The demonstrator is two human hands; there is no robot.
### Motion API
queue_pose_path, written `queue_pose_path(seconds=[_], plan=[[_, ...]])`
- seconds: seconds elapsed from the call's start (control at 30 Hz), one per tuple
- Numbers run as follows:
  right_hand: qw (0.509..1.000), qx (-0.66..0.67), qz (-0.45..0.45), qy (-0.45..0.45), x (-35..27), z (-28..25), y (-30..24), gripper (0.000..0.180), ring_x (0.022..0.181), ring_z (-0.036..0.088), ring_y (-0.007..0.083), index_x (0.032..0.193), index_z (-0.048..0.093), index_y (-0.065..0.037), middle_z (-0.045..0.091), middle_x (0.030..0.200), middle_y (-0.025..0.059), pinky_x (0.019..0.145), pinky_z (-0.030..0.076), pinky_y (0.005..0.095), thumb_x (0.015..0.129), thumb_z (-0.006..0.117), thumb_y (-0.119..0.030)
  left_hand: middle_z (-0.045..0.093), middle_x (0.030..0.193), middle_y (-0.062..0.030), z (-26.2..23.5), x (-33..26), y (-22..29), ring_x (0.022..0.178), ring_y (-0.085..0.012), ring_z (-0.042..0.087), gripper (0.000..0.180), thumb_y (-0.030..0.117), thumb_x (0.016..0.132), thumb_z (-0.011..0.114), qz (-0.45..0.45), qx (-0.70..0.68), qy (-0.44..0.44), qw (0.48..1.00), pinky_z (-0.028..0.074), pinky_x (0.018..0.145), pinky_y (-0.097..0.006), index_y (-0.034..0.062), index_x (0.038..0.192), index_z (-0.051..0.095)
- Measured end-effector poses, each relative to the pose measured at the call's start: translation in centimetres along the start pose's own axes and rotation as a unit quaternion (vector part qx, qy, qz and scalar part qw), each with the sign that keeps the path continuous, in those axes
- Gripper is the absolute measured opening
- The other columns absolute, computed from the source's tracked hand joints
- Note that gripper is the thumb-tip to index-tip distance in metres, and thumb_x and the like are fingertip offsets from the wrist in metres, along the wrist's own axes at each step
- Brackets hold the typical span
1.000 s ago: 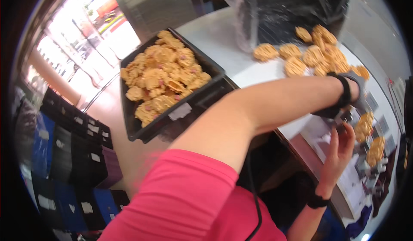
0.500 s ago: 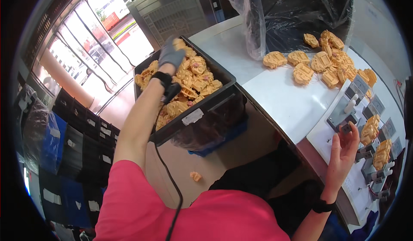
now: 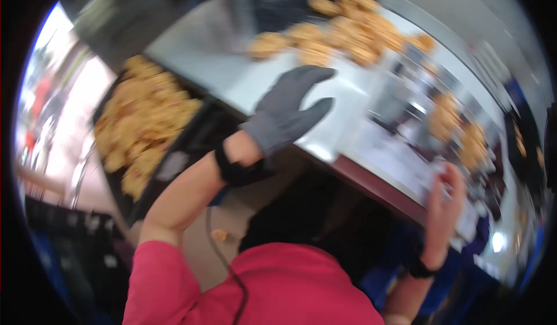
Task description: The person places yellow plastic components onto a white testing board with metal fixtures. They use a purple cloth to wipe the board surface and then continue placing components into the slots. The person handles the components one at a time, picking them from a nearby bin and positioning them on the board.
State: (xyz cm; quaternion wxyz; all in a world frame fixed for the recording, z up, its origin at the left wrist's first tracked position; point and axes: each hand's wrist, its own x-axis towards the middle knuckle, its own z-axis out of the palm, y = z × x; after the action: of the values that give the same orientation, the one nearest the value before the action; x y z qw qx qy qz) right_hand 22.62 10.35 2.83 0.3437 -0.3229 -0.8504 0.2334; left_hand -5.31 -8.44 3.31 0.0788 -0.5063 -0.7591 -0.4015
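Note:
My left hand (image 3: pixel 288 108), in a grey glove, hovers over the white table (image 3: pixel 232 69) with fingers spread and nothing in it. Ahead of it lies a pile of golden fried pieces (image 3: pixel 342 29). To its left a black tray (image 3: pixel 191 145) is heaped with more of the same fried pieces (image 3: pixel 142 116). My bare right hand (image 3: pixel 444 200) is raised at the table's near edge by a white sheet (image 3: pixel 400 156); blur hides whether it holds anything. The whole picture is smeared by motion.
More fried pieces (image 3: pixel 458 130) sit in small containers at the right. A dark bag (image 3: pixel 278 0) stands at the back of the table. One fried piece (image 3: pixel 219 235) lies on the floor below. Dark crates (image 3: pixel 64 232) line the left.
My left hand has swung from the black tray to the right, over the white table. The view has turned and blurred. My right hand stays near the table's edge.

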Motion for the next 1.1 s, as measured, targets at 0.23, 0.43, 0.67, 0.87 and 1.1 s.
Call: queue_pose_path(seconds=[0.23,0.43,0.67,0.87,1.1], plan=[[0.996,-0.02,-0.072,-0.05,0.9,-0.3,1.0,0.024,0.089,0.057,0.0298,0.109,0.064,-0.002,0.06,0.092,0.0114,0.081,0.045,0.0402,0.085,0.069,-0.007,0.049,0.142,-0.0163,6.5,0.9,3.4,0.132,-0.0296,0.048,0.039,0.01,0.098,0.054,-0.054,-0.15,-0.128,0.979,0.037,0.11,-0.036,0.0056,0.136,0.054],[0.995,0.001,-0.071,-0.074,0.7,-0.1,0.4,0.013,0.089,0.057,0.0305,0.097,0.066,-0.004,0.06,0.09,0.0107,0.079,0.045,0.0404,0.085,0.069,-0.008,0.045,0.146,-0.0178,8.6,-0.6,2.7,0.134,-0.03,0.046,0.043,0.007,0.097,0.05,-0.032,-0.14,-0.083,0.986,0.037,0.111,-0.037,0.0064,0.139,0.05],[0.995,0.016,-0.088,-0.044,1.1,0.2,1.2,0.006,0.087,0.055,0.0317,0.088,0.062,-0.004,0.057,0.088,0.0101,0.078,0.044,0.0407,0.085,0.067,-0.007,0.043,0.15,-0.0157,8.2,-0.8,3.6,0.142,-0.0271,0.037,0.044,0.004,0.098,0.042,-0.083,-0.143,-0.104,0.981,0.026,0.118,-0.038,0.0033,0.142,0.047],[0.996,0.0,-0.09,-0.014,0.7,0.7,1.6,0.008,0.086,0.054,0.0295,0.088,0.061,-0.005,0.054,0.088,0.0091,0.077,0.043,0.0402,0.085,0.067,-0.008,0.043,0.149,-0.0151,8.4,-0.5,4.2,0.141,-0.0266,0.036,0.046,0.012,0.1,0.038,-0.107,-0.204,-0.116,0.966,0.023,0.119,-0.038,-0.0002,0.144,0.044],[0.995,0.029,-0.088,-0.023,0.7,0.6,1.9,0.008,0.086,0.054,0.0282,0.09,0.062,-0.007,0.054,0.089,0.0078,0.077,0.043,0.0392,0.085,0.068,-0.008,0.043,0.149,-0.0159,8.5,-0.6,3.9,0.142,-0.0281,0.036,0.049,0.018,0.1,0.039,-0.118,-0.21,-0.109,0.964,0.022,0.119,-0.04,-0.0012,0.144,0.043]])
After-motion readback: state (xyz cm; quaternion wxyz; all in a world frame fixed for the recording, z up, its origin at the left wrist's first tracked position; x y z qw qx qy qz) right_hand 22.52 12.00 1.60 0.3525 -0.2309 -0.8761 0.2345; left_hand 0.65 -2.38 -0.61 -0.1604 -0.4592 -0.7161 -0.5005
